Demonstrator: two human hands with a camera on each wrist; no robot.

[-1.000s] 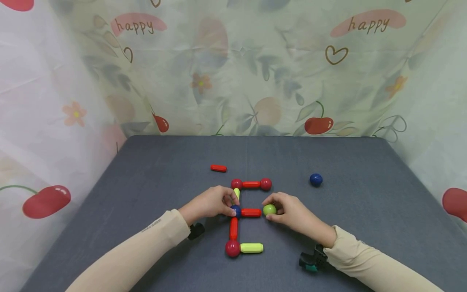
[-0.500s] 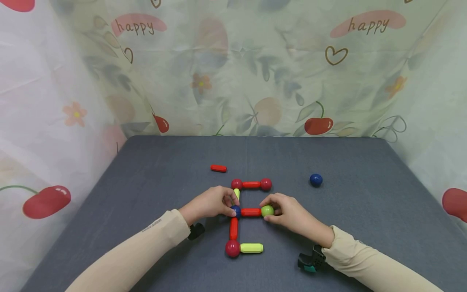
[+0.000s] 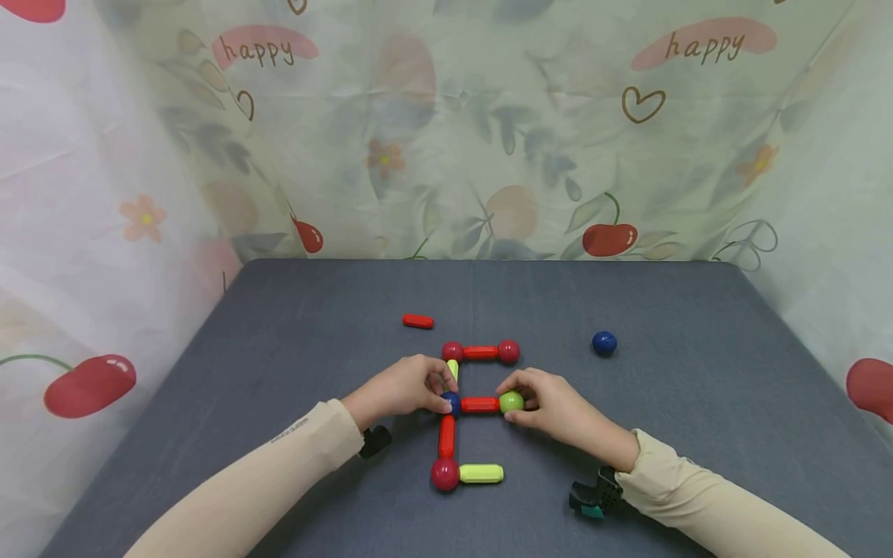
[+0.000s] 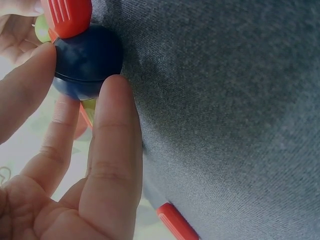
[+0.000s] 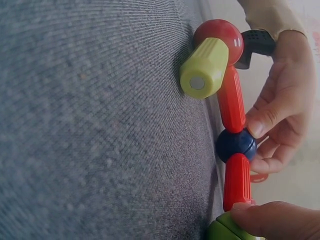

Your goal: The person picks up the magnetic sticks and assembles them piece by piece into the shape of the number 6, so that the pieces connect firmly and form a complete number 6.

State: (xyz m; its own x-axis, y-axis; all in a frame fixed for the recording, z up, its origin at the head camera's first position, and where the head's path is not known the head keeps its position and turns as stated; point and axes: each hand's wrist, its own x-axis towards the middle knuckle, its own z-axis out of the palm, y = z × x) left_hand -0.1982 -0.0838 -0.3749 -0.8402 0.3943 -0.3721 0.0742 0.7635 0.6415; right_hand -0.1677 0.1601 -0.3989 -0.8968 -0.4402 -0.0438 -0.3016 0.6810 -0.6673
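Note:
My left hand [image 3: 414,385] pinches a blue ball [image 4: 90,60] between thumb and fingers, at the middle of a figure of magnetic rods and balls. From that ball a red rod [image 3: 480,405] runs right to a green ball [image 3: 512,401], which my right hand [image 3: 551,399] pinches. Another red rod [image 5: 231,100] links the blue ball to a red ball [image 3: 445,474] nearer me. A yellow-green rod [image 3: 481,473] sticks out rightward from this red ball, its round metal end facing the right wrist camera. Partly behind my left fingers, a yellow-green rod [image 3: 453,372] leads up to the top row.
The top row is a red rod [image 3: 481,353] between two red balls, one the right-hand ball [image 3: 508,351]. A loose red rod [image 3: 418,321] lies farther back, and a loose blue ball [image 3: 604,343] to the right. A printed curtain [image 3: 460,155] hangs behind the dark table [image 3: 314,310].
My right hand has moved slightly left, bringing the green ball against the free end of the middle red rod. My left hand has stayed on the blue ball.

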